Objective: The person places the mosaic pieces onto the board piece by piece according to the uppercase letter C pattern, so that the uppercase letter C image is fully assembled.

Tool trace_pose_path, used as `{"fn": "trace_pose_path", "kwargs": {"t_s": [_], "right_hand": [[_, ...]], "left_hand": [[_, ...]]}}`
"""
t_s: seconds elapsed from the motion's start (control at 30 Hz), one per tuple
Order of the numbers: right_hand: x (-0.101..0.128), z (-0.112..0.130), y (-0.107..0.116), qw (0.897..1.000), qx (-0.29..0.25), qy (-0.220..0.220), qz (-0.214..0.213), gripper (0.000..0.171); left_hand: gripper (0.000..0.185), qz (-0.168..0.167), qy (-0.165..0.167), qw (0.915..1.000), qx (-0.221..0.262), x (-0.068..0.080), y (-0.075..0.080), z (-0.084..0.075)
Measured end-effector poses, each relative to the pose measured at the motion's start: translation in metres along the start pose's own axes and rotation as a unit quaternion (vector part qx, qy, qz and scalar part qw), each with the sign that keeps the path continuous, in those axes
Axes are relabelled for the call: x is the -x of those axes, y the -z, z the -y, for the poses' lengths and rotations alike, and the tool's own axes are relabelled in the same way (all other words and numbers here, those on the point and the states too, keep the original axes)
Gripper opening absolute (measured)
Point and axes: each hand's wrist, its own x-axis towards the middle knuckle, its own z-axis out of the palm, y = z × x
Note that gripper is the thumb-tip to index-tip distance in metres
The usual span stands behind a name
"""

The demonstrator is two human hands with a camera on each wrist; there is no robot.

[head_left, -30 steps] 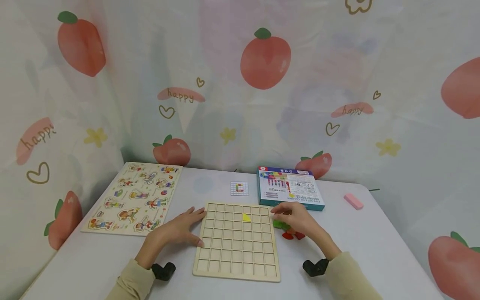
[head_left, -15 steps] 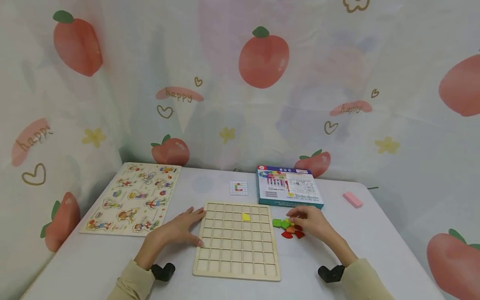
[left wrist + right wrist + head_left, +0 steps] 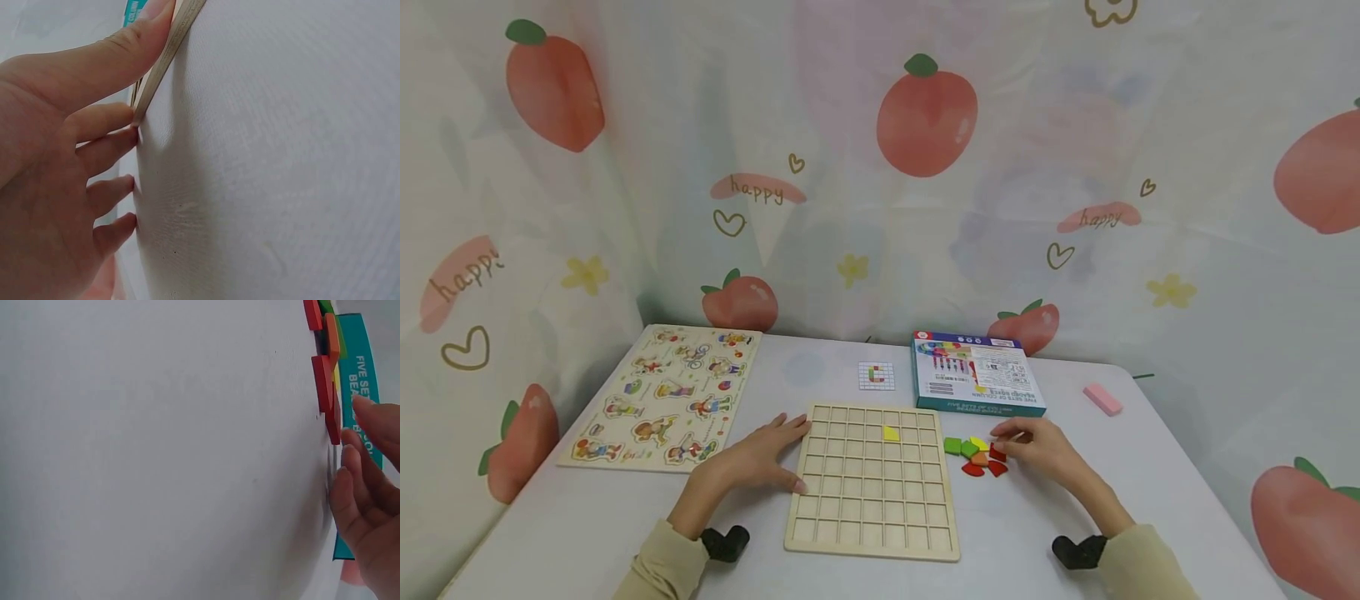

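Observation:
My left hand (image 3: 760,458) rests against the left edge of a wooden grid board (image 3: 872,486). In the left wrist view its thumb (image 3: 112,65) touches the board's rim, the fingers spread below. One yellow piece (image 3: 891,433) sits in a cell of the second row. Beside the board's right edge lies a cluster of small pieces: green (image 3: 952,446), yellow (image 3: 978,443), orange (image 3: 980,458) and red (image 3: 973,470). My right hand (image 3: 1041,454) hovers at the cluster's right side, near a dark red piece (image 3: 333,419). Its thumb and fingers stand apart, with nothing visible between them.
Behind the board lie a small card (image 3: 876,376) with a coloured grid pattern and a flat teal-edged box (image 3: 977,375). A picture puzzle board (image 3: 662,400) is at the left. A pink block (image 3: 1102,399) lies at the right.
My right hand has drawn back from the board's upper right corner, moving right across the cluster and uncovering the pieces. My left hand stays at the board's edge.

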Motion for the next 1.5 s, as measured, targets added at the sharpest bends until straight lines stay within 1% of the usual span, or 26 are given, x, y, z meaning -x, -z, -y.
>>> {"fn": "trace_pose_path", "kwargs": {"t_s": [0.13, 0.23, 0.5, 0.7, 0.83, 0.97, 1.1, 1.2, 1.33, 1.5], "right_hand": [[0.0, -0.005, 0.002, 1.0, -0.003, -0.007, 0.013, 0.031], [0.0, -0.005, 0.002, 1.0, 0.002, -0.007, 0.013, 0.033], [-0.001, -0.001, -0.004, 1.0, 0.011, -0.023, 0.001, 0.027], [-0.002, 0.002, -0.006, 0.999, 0.012, -0.035, 0.001, 0.026], [-0.003, 0.004, -0.008, 1.0, 0.015, -0.027, -0.001, 0.025], [-0.003, 0.005, -0.008, 1.0, 0.009, -0.019, -0.001, 0.023], [-0.003, 0.005, -0.008, 1.0, -0.003, -0.015, 0.006, 0.021], [-0.004, 0.005, -0.006, 1.0, -0.007, 0.0, 0.011, 0.023], [-0.005, 0.008, -0.005, 1.0, -0.013, 0.021, 0.005, 0.024], [-0.007, 0.015, -0.005, 0.998, -0.054, 0.027, 0.011, 0.026]], "left_hand": [[0.098, 0.001, 0.001, 1.0, -0.002, -0.001, 0.001, -0.001], [0.098, 0.002, -0.002, 1.0, -0.006, -0.001, 0.002, -0.001], [0.097, 0.004, 0.007, 1.0, -0.002, 0.0, 0.002, -0.004], [0.098, 0.007, 0.012, 0.9999, -0.002, -0.002, 0.002, -0.003], [0.1, 0.006, 0.014, 0.9999, -0.003, -0.003, -0.002, 0.004], [0.099, -0.002, 0.014, 0.9999, 0.002, -0.006, -0.007, 0.012], [0.1, -0.005, 0.008, 1.0, 0.002, -0.007, -0.009, 0.015], [0.101, -0.007, 0.005, 1.0, 0.002, -0.007, -0.008, 0.014], [0.1, -0.012, 0.004, 0.9999, 0.002, -0.006, -0.007, 0.011], [0.101, -0.006, -0.008, 1.0, -0.002, -0.003, -0.003, 0.005]]}}
